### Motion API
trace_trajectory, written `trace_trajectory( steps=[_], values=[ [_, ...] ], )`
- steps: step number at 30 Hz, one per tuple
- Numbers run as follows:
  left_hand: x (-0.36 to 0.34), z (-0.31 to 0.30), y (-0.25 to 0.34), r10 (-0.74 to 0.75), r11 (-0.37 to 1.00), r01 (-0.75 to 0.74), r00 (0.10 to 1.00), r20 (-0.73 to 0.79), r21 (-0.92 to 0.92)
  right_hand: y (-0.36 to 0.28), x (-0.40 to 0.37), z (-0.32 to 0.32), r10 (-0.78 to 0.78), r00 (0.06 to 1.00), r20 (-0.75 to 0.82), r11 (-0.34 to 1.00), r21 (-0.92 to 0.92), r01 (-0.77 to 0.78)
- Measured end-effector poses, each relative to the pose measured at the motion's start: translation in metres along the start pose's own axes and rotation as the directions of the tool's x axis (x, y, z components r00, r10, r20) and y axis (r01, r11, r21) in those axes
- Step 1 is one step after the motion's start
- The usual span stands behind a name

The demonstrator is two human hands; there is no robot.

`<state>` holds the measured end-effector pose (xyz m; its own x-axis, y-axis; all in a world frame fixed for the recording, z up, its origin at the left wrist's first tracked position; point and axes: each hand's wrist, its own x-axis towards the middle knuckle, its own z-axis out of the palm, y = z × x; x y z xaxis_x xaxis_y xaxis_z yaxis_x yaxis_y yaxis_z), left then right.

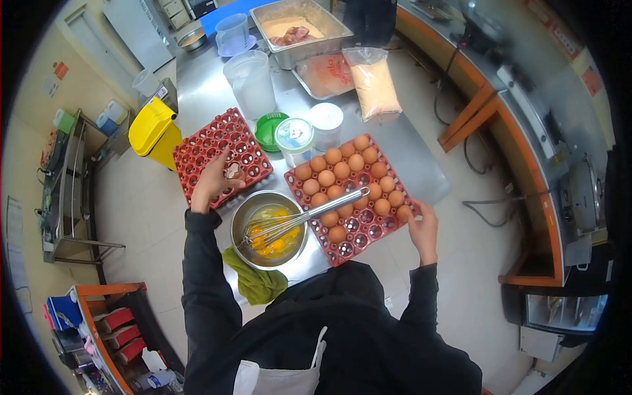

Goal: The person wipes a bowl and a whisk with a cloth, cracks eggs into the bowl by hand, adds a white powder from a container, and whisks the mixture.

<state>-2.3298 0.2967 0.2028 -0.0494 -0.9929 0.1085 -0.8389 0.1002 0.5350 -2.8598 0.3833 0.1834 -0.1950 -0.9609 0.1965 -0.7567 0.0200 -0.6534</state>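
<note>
My left hand [212,180] is over the left red egg tray [205,140], its fingers around a cracked eggshell [234,172]. At the near right corner of the other red egg tray [355,245], my right hand [423,229] has its fingertips on a brown egg [403,212]. Several brown eggs sit in that tray, and some near cups hold none. Between the trays stands a steel bowl [237,240] with raw eggs [268,242] in it. A whisk [296,224] leans in the bowl, its handle reaching over the right tray.
A green cloth [255,280] lies by the bowl at the table's front edge. Behind the trays are lidded tubs [294,136], a clear pitcher [250,82], a bag of crumbs [373,82] and a steel pan [322,56] holding meat. A yellow bin [155,131] stands at left.
</note>
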Motion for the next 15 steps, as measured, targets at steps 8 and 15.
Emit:
trace_trajectory(
  steps=[8, 15],
  values=[
    [-0.089, 0.078, 0.182, 0.681, 0.727, -0.679, 0.694, 0.235, -0.100, 0.002, 0.003, 0.028, 0.030, 0.999, 0.038, 0.922, -0.386, -0.013],
    [-0.096, 0.180, 0.185, 0.680, 0.575, -0.754, 0.656, 0.328, 0.318, 0.023, 0.006, 0.010, 0.258, 0.962, 0.091, 0.896, 0.349, -0.273]
  ],
)
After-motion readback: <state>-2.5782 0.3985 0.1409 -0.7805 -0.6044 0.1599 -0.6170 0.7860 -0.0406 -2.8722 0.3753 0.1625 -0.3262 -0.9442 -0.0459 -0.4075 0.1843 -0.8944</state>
